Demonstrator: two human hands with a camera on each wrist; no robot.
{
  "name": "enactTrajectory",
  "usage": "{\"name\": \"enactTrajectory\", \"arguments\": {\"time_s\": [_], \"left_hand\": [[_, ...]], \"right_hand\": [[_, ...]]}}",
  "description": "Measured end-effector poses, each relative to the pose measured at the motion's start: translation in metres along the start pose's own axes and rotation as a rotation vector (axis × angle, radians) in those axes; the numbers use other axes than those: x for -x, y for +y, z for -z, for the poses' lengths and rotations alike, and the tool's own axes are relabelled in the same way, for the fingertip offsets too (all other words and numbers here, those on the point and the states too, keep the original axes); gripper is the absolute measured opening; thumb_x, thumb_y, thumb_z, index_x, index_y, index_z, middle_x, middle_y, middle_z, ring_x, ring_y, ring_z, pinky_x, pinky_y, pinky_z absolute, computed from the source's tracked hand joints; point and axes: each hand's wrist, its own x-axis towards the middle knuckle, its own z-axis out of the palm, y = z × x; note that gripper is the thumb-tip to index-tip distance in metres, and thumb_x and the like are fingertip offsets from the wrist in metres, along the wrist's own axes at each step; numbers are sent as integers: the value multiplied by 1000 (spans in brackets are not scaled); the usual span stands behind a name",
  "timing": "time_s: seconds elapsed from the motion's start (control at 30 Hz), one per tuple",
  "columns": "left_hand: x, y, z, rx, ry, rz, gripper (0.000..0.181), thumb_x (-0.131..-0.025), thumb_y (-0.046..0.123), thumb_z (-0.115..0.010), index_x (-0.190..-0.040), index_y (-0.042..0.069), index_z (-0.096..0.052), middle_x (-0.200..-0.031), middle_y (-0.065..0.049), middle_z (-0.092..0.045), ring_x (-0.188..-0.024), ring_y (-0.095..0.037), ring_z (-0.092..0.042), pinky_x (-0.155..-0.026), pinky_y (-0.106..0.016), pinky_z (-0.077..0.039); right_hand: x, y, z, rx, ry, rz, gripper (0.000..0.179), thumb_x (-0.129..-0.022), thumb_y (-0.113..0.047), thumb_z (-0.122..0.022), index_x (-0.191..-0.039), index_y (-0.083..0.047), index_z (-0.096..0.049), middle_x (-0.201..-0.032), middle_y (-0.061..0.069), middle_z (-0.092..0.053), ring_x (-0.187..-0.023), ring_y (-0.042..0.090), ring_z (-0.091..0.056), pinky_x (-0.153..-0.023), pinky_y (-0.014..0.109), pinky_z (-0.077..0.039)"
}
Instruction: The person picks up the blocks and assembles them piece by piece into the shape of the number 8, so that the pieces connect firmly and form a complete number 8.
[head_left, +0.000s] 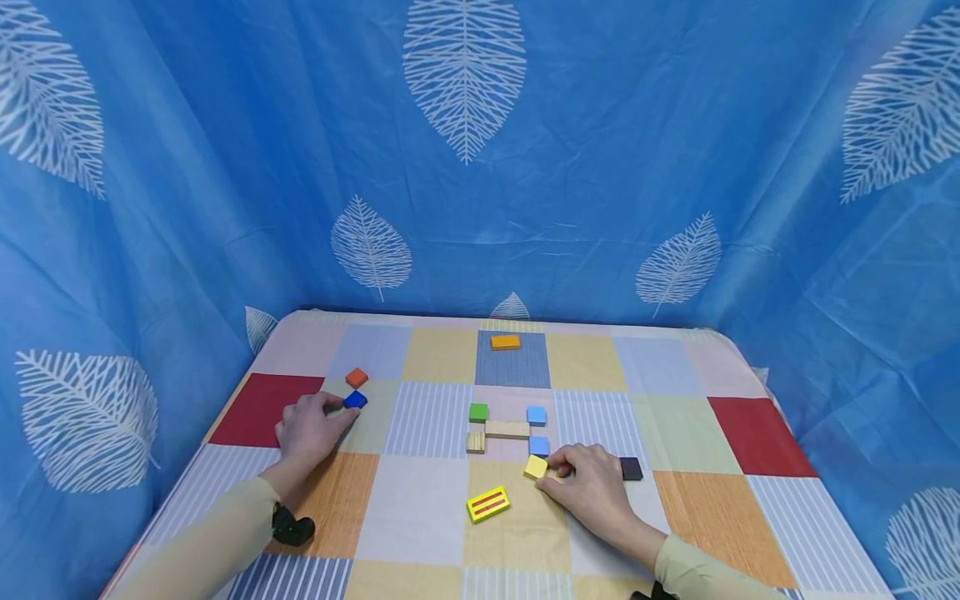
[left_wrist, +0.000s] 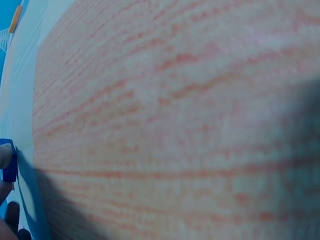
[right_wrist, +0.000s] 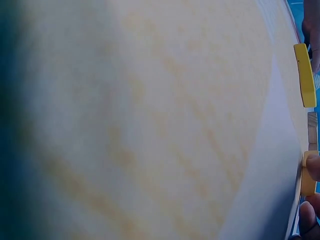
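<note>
On the left of the table, my left hand (head_left: 317, 427) pinches a dark blue block (head_left: 355, 400) between thumb and finger; a red-orange block (head_left: 356, 377) lies just beyond it. That blue block (left_wrist: 9, 162) shows at the edge of the left wrist view with fingertips on it. Right of centre, my right hand (head_left: 592, 487) pinches a yellow block (head_left: 536, 467), also at the edge of the right wrist view (right_wrist: 308, 182). Just past it lie two light blue blocks (head_left: 538, 447), a plain wooden bar (head_left: 507, 429), a green block (head_left: 477, 412) and a small wooden block (head_left: 476, 442).
A yellow block with red stripes (head_left: 488, 505) lies nearer the front. An orange block (head_left: 506, 342) is at the far side. Beside the right hand sits a black block (head_left: 632, 468). Blue leaf-patterned curtains (head_left: 465, 250) surround the patchwork-covered table (head_left: 420, 508).
</note>
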Motion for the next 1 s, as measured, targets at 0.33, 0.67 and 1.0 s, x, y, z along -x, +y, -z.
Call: {"name": "enactTrajectory", "arguments": {"time_s": [0.33,0.67,1.0], "left_hand": [[12,22,-1,23,-54,-134,47,-86,35,-82,-121,8,-67,-125,-17,-59,-119,-38,-45,-97,-60,-35],[32,55,-22,-2,-84,-240,35,-84,34,-85,-109,13,-72,-112,-8,-64,-107,-29,-51,-88,-48,-42],[63,80,-39,14,-148,-364,28,-79,33,-89,-98,19,-75,-98,5,-64,-94,-19,-51,-83,-40,-41]], "right_hand": [[0,1,-1,10,7,6,23,-74,-35,-91,-86,-31,-72,-75,-20,-58,-85,11,-52,-88,47,-35],[0,1,-1,8,13,11,23,-74,-35,-91,-86,-30,-72,-75,-20,-58,-85,12,-53,-89,49,-35],[1,0,-3,3,24,22,23,-74,-34,-92,-86,-30,-72,-75,-20,-58,-85,13,-53,-89,49,-35]]}}
